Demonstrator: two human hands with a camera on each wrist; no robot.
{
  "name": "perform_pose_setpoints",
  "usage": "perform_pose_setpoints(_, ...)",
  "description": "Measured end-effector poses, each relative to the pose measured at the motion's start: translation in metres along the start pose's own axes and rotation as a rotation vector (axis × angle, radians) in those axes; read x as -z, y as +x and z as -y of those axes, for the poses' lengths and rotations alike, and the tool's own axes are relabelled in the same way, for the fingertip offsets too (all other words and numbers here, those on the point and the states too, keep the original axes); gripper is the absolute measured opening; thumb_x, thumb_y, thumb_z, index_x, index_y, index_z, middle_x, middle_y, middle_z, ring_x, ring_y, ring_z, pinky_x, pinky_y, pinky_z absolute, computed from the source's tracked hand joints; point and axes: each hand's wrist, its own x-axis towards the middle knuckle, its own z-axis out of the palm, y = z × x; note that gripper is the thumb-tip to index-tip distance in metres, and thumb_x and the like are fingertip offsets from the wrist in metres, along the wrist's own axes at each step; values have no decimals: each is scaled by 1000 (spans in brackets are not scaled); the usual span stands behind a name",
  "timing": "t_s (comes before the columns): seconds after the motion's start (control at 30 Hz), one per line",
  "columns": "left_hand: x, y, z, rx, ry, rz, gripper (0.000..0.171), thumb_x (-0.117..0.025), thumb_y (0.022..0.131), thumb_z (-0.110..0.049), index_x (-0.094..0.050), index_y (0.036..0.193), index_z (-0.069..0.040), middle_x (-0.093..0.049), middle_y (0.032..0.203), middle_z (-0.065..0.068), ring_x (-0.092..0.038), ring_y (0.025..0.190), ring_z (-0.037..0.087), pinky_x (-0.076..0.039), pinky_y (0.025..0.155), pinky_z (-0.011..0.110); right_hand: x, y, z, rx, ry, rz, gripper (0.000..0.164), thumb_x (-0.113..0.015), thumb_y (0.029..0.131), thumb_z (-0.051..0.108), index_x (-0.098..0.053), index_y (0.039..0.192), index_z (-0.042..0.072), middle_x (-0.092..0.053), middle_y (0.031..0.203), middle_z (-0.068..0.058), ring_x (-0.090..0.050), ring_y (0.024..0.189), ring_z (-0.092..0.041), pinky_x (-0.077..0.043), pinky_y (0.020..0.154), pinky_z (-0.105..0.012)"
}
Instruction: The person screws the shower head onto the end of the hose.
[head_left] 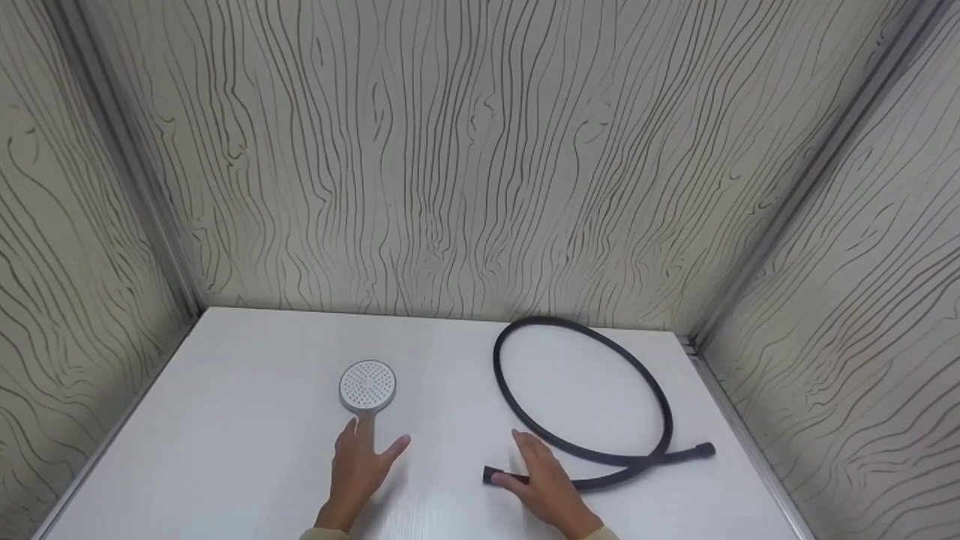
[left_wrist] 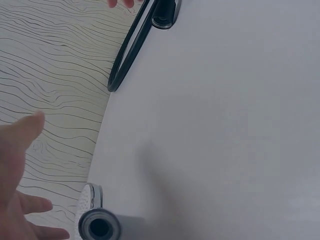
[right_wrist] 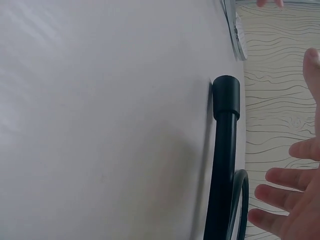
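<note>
A shower head (head_left: 367, 385) with a round white spray face lies face up on the table, left of the middle. My left hand (head_left: 357, 466) hovers over its handle, thumb spread and fingers extended; the handle's round hollow end (left_wrist: 100, 227) shows in the left wrist view. To the right, a black shower hose (head_left: 667, 405) lies in one large loop, its ends crossing at the lower right. Above the hose's near end fitting (right_wrist: 226, 95) is my right hand (head_left: 546, 484), fingers spread and holding nothing.
The white table (head_left: 247, 420) carries both things. A wood-grain patterned wall (head_left: 420, 165) rises behind it, with similar panels at left and right and metal posts in the corners. The hose's other end fitting (head_left: 705, 450) lies near the table's right edge.
</note>
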Motion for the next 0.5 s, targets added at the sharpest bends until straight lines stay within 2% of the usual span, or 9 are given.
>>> perform_pose_setpoints(0.17, 0, 2, 2, 38, -14, 24, 94, -68, 81, -61, -35, 148, -5, -36, 146, 35, -34, 134, 56, -38, 107, 70, -2, -1, 0, -8, 26, 26, 85, -56, 89, 62, -37, 147, 3, -42, 148, -23, -40, 137, -43, -36, 114, -62)
perform_pose_setpoints(0.27, 1, 3, 4, 43, -22, 30, 92, -68, 82, -59, -36, 148, -4, -37, 145, 34, -35, 134, 55, -37, 108, 69, -3, -1, 0, -14, 30, 42, 85, -55, 89, 63, -37, 147, 3, -42, 148, -23, -40, 137, -43, -36, 113, -63)
perform_pose_setpoints(0.4, 2, 4, 4, 39, -37, 20, 89, -70, 82, -55, -38, 145, -1, -44, 140, 33, -41, 130, 53, -40, 107, 67, -4, -1, -1, -17, 40, 56, 85, -55, 89, 63, -37, 147, 4, -42, 148, -23, -40, 137, -44, -36, 113, -63)
perform_pose_setpoints(0.5, 2, 4, 4, 48, -49, 18, 92, -70, 81, -57, -39, 144, 1, -47, 136, 31, -45, 127, 51, -41, 106, 66, -5, -1, -2, -9, 42, 60, 84, -55, 89, 62, -38, 147, 4, -42, 148, -24, -41, 136, -43, -37, 113, -62)
